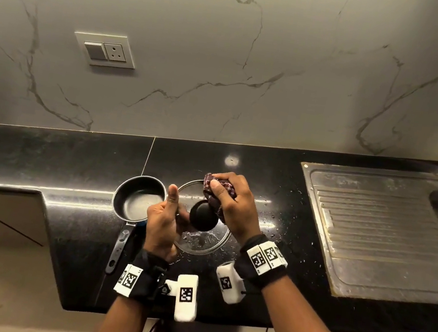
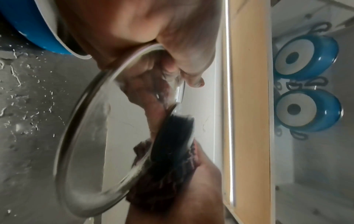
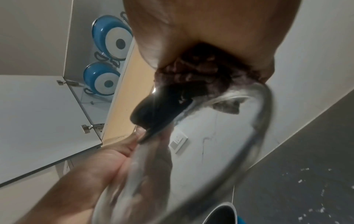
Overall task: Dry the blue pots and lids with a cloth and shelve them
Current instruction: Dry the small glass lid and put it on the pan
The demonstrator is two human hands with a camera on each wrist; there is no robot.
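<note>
Your left hand point(image 1: 160, 221) holds the glass lid point(image 1: 202, 244) by its rim, thumb standing up along the edge and fingers curled beneath, so that grip is closed on the lid above the counter point(image 1: 264, 294). Your right hand point(image 1: 232, 204) has its grip bunched tight around the dark red cloth point(image 1: 215, 193), which presses on the lid's far side just beside the black knob point(image 1: 203, 216). From the left wrist view the lid point(image 2: 80, 159) is blurred, and the knob point(image 2: 172, 145) and cloth point(image 2: 162, 186) merge into one dark mass; the right wrist view shows the cloth point(image 3: 203, 75) wedged between your palm and the knob point(image 3: 159, 109), again smeared.

Just left of the lid a small saucepan point(image 1: 137, 200) sits on the counter, its long handle pointing toward you. Its dark inside looks bare apart from a pale sheen; whether that is water you cannot tell. The left wrist view catches its blue outer wall point(image 2: 36, 28), cut off at the frame corner. Water drops speckle the counter around the lid.

Further right lies the steel draining board point(image 1: 389, 234), its sink basin cut off at the frame edge. Up in the open cabinet, two blue pots point(image 2: 306, 84) stand bottoms outward, one beside the other; their insides are hidden.
</note>
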